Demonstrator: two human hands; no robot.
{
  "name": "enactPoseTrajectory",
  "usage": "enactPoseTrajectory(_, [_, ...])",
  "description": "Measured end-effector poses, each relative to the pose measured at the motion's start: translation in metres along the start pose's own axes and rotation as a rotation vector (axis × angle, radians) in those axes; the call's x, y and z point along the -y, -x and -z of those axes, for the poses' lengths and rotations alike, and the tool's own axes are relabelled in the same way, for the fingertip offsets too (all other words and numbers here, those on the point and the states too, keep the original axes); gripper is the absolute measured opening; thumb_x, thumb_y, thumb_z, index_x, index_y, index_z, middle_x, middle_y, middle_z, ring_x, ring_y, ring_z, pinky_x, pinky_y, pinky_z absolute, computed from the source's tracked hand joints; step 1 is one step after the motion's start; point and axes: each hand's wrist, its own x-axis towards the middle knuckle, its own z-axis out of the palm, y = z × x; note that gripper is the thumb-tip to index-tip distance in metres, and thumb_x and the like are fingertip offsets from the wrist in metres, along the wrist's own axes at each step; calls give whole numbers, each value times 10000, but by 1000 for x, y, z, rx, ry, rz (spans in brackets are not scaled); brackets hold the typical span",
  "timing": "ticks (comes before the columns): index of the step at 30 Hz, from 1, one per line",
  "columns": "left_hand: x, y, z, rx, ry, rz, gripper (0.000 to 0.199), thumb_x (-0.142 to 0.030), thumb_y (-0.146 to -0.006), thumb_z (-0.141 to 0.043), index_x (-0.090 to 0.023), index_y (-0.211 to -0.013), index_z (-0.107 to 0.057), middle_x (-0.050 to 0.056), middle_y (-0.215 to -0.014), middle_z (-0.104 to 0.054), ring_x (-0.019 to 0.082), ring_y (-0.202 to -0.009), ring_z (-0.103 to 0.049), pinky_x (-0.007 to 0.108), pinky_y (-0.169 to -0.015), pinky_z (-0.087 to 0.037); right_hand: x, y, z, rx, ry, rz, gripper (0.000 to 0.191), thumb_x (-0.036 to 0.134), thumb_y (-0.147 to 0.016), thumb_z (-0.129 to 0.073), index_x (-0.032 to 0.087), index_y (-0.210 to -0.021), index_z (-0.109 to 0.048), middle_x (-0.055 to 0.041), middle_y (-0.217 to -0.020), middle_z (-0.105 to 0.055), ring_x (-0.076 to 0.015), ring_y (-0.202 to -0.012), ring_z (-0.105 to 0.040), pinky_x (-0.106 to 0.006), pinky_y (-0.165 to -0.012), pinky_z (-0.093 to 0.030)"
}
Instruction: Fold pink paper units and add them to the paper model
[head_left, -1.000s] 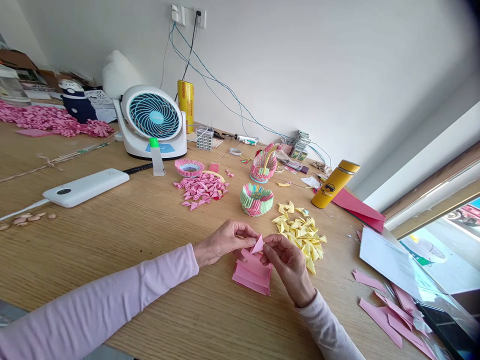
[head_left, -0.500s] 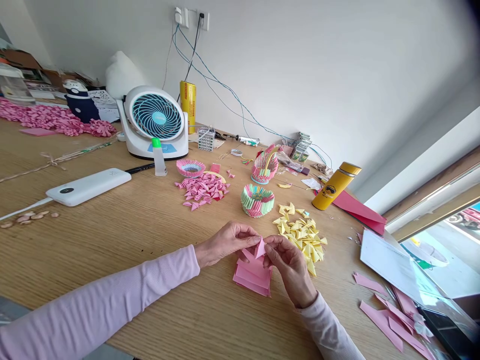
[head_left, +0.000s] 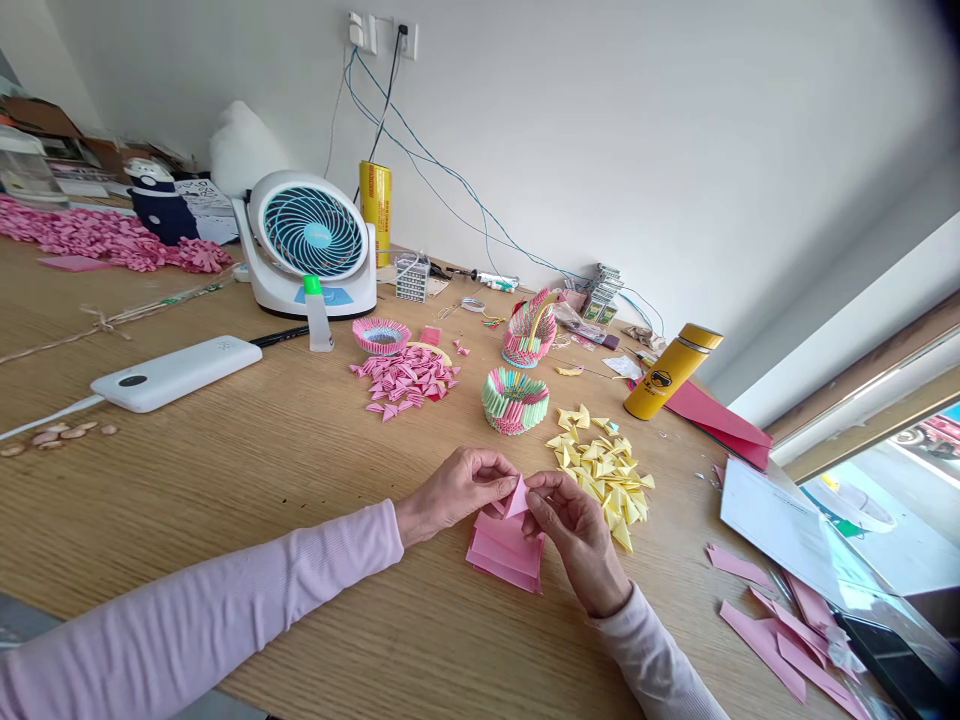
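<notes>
Both hands pinch one small folded pink paper [head_left: 517,497] between them. My left hand [head_left: 459,490] grips its left side with thumb and fingers, and my right hand [head_left: 574,528] holds its right edge. Beneath the hands lies a stack of pink paper rectangles [head_left: 504,562], its upper part partly covered by them. Right behind my right hand is a pile of folded yellow paper pieces [head_left: 611,478]. A green and pink paper bowl [head_left: 514,402] stands beyond the hands, and a heap of folded pink pieces [head_left: 405,382] lies to its left.
A white fan [head_left: 311,245], a glue bottle [head_left: 318,318] and a white power bank [head_left: 176,374] are at the left. Behind stand a pink paper basket [head_left: 529,330] and a small pink bowl [head_left: 381,337]. A yellow flask [head_left: 670,374] and pink strips [head_left: 763,645] are at the right.
The folded pink paper has tilted and turned a little between the fingers. Both hands have shifted only slightly, still pinching it.
</notes>
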Motion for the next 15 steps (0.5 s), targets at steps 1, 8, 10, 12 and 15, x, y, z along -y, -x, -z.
enactPoseTrajectory(1, [0,0,-1,-10,-17,-12,295,-399,-770,-642,-110,-831,-643,25,-690,-628,103,-620,-571,232,-605,-483,0,0,0,-5,1,-4,243,383,-813,-669,183,-918,-581,8,-693,-600,-94,-565,-575,-203,-527,-480])
enactPoseTrajectory(8, [-2,2,-5,-5,-116,-86,281,-394,-787,-620,-116,-761,-596,14,-634,-608,101,-592,-557,227,-605,-475,-3,-1,-2,-23,-1,-17,266,398,-777,-699,181,-874,-579,7,-687,-611,-100,-539,-573,-213,-511,-486])
enactPoseTrajectory(10, [-2,1,-5,-9,-119,-81,292,-409,-786,-617,-118,-772,-602,8,-629,-601,97,-584,-551,218,-594,-470,-3,-1,-2,-30,-2,-16,266,398,-777,-698,181,-873,-577,6,-691,-612,-102,-540,-573,-216,-514,-484])
enactPoseTrajectory(12, [0,0,-5,-11,-100,-56,310,-424,-783,-616,-116,-812,-620,7,-644,-600,95,-582,-550,213,-583,-466,-2,-1,-1,-38,-1,-3,264,392,-786,-691,185,-900,-574,6,-697,-611,-103,-549,-575,-215,-518,-482])
enactPoseTrajectory(15, [2,-1,-4,-2,-71,-39,325,-432,-783,-615,-113,-848,-635,9,-667,-599,94,-591,-551,211,-585,-463,-1,-1,0,-41,16,21,285,382,-802,-676,195,-991,-574,10,-707,-602,-106,-559,-575,-217,-522,-482])
